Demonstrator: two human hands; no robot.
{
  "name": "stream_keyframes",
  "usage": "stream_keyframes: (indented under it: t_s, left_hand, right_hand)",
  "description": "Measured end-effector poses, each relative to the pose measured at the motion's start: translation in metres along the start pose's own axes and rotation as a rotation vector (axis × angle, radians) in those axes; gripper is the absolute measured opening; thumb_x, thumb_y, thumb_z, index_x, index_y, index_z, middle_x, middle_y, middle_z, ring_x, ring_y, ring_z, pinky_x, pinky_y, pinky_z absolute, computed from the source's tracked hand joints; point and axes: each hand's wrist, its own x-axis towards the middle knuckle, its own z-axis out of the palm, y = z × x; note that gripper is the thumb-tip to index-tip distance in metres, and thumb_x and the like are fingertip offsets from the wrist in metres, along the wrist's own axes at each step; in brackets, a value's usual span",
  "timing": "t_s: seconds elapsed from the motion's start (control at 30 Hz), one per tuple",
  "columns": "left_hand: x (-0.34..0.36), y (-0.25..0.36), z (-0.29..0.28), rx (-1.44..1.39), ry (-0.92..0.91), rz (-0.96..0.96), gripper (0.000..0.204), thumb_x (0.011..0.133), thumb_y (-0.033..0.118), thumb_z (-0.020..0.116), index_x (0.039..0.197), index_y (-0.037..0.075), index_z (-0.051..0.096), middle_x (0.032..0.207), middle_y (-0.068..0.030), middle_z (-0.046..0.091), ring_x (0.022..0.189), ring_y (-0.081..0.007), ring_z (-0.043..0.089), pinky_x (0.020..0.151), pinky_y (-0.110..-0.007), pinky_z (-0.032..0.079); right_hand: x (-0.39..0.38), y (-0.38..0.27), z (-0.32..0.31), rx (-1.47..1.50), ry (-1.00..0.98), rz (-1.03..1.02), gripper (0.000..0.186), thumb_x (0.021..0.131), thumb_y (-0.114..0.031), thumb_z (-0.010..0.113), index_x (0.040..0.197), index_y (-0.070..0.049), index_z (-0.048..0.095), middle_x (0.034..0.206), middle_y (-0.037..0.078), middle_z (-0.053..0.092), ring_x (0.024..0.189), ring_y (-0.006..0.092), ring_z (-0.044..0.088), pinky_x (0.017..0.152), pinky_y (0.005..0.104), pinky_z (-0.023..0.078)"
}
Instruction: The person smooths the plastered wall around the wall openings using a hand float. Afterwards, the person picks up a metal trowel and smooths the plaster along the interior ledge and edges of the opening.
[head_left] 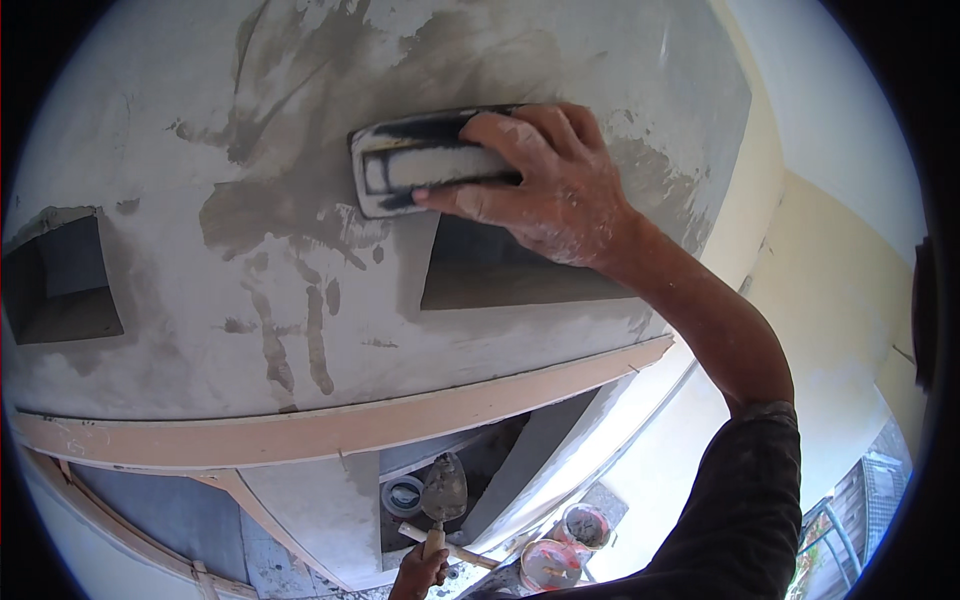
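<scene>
My right hand (560, 185) grips a plastering float (435, 165), pale with black edges and smeared with plaster. The float lies against the grey plastered wall (180, 240), over damp dark patches and just above the upper edge of a square wall opening (510, 270). Low in the view, my left hand (420, 573) is closed round the wooden handle of a pointed trowel (444, 488). Its blade points upward and carries grey residue. White plaster dust coats my right fingers and the back of that hand.
A pinkish strip (340, 430) runs along the wall's lower edge. Another opening (65, 275) is at the left. Below are two buckets, one grey inside (585, 525) and one reddish (550, 565), a wooden stick (465, 552) and a pale ring-shaped thing (402, 495) in a recess.
</scene>
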Motion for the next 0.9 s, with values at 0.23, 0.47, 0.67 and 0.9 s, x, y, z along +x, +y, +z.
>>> stream_keyframes:
  t_s: [0.23, 0.47, 0.67, 0.9]
  left_hand:
    - [-0.013, 0.002, -0.004, 0.029, 0.023, -0.001, 0.024, 0.091, 0.017, 0.063, 0.106, 0.002, 0.049, 0.077, -0.0060, 0.052, 0.055, -0.0124, 0.050, 0.048, -0.027, 0.042]
    - [-0.020, -0.004, -0.004, 0.242, 0.111, 0.065, 0.022, 0.093, 0.029, 0.064, 0.102, 0.010, 0.060, 0.070, 0.0007, 0.056, 0.054, -0.0115, 0.049, 0.050, -0.028, 0.043]
    - [-0.047, 0.007, 0.001, 0.139, 0.112, 0.123, 0.031, 0.090, 0.032, 0.068, 0.090, 0.002, 0.065, 0.069, -0.0010, 0.057, 0.056, -0.0112, 0.051, 0.050, -0.028, 0.044]
    - [-0.035, 0.014, 0.001, 0.160, 0.101, 0.048, 0.025, 0.091, 0.029, 0.066, 0.094, 0.005, 0.063, 0.067, 0.0012, 0.054, 0.053, -0.0084, 0.047, 0.048, -0.024, 0.040]
  right_hand:
    - [0.012, 0.079, -0.035, -0.288, 0.106, 0.320, 0.029, 0.081, -0.027, 0.069, 0.104, -0.043, 0.070, 0.114, 0.001, 0.057, 0.092, 0.0219, 0.058, 0.083, 0.0386, 0.048]
    - [0.008, -0.003, -0.001, -0.011, 0.003, 0.095, 0.032, 0.079, -0.027, 0.075, 0.104, -0.046, 0.068, 0.114, 0.004, 0.056, 0.098, 0.0216, 0.057, 0.083, 0.0394, 0.046]
    - [-0.077, 0.103, -0.039, -0.220, -0.028, 0.773, 0.050, 0.083, -0.003, 0.060, 0.125, -0.030, 0.064, 0.116, 0.012, 0.055, 0.103, 0.0284, 0.056, 0.092, 0.0430, 0.046]
    - [-0.031, 0.019, -0.042, -0.118, -0.037, 0.425, 0.043, 0.082, -0.014, 0.067, 0.114, -0.042, 0.066, 0.111, 0.008, 0.055, 0.099, 0.0239, 0.056, 0.088, 0.0404, 0.045]
